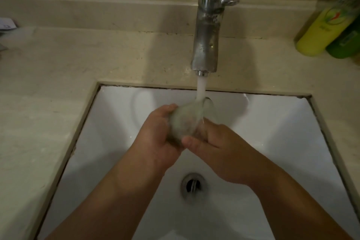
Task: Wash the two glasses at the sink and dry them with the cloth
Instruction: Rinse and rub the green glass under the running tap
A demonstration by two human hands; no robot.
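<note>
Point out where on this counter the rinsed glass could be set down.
Widest bare patch: the counter left of the tap, between backsplash and sink rim. Right of the tap it is bare until the bottles crowd the corner. Both hands grip the glass.

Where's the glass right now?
In the head view the glass is centre frame over the white sink, held between the left hand and right hand, its upper end under the stream from the tap.
</note>
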